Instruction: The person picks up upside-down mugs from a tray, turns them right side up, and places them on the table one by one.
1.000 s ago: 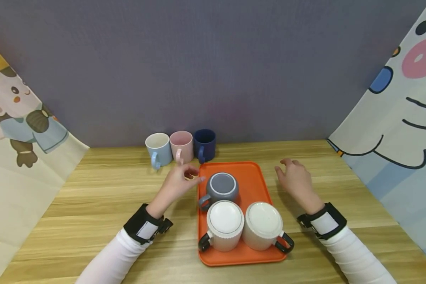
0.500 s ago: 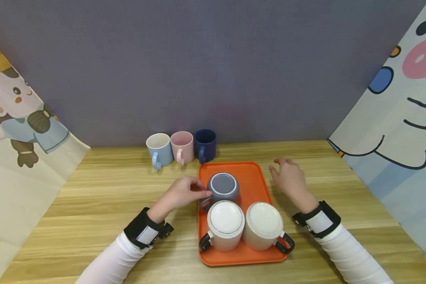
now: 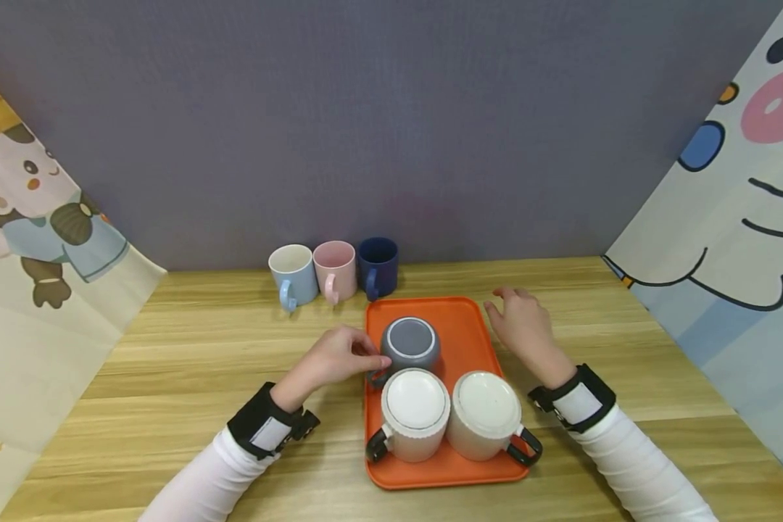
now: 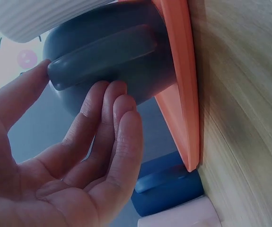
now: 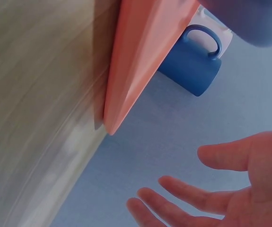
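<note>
A grey mug [image 3: 409, 341] stands upside down on the orange tray [image 3: 463, 344], its handle pointing toward the near left. My left hand [image 3: 336, 357] is at that handle, pinching it between thumb and fingers. In the left wrist view the thumb touches one end of the grey handle [image 4: 102, 56], and the fingertips lie along its other side against the mug. My right hand [image 3: 525, 328] hovers just right of the tray, fingers loosely bent and holding nothing.
Two white mugs, one on the left [image 3: 415, 413] and one on the right [image 3: 486, 413], sit upside down at the tray's near end, with black handles. Behind the tray stand upright light blue [image 3: 293, 275], pink [image 3: 335, 272] and navy [image 3: 378, 267] mugs, near the grey wall [image 3: 391, 130].
My left hand has come down and toward me onto the grey mug's handle. My right hand has shifted left toward the tray. The mugs stay in place.
</note>
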Demonstrator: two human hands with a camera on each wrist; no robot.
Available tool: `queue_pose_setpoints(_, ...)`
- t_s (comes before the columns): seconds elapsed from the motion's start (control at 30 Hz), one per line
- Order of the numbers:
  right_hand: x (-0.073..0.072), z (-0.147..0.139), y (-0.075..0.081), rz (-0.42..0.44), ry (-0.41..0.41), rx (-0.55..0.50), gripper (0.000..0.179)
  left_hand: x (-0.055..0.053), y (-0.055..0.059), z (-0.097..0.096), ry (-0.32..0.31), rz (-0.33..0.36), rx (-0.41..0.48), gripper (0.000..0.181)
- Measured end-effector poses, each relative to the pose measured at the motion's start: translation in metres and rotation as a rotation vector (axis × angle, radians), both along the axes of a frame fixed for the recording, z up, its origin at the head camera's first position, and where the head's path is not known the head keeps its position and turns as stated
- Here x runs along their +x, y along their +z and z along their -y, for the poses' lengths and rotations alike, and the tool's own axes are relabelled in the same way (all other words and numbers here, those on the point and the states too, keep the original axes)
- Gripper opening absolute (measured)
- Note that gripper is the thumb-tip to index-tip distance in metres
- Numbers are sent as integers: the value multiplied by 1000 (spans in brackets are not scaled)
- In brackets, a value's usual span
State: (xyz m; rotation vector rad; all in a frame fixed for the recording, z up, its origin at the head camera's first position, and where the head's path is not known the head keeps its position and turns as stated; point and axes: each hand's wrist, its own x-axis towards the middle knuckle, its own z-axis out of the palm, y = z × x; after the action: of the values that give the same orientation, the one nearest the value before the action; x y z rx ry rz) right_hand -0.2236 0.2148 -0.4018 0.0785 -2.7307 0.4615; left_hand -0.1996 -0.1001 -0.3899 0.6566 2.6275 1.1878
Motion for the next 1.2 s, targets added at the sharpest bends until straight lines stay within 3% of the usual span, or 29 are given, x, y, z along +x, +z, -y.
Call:
queue_pose_setpoints(0.67,1,13,1,32,32,5,35,4,-5,-7,-40,50,20,24)
queue_pose_setpoints(0.93,0,19,3,72,35,12,38,6,-3,-10,-6,68,29,20)
queue_pose_setpoints(1.2,-1,26,3,46,53,-12,36,7,-3,-12,3,63,34,20)
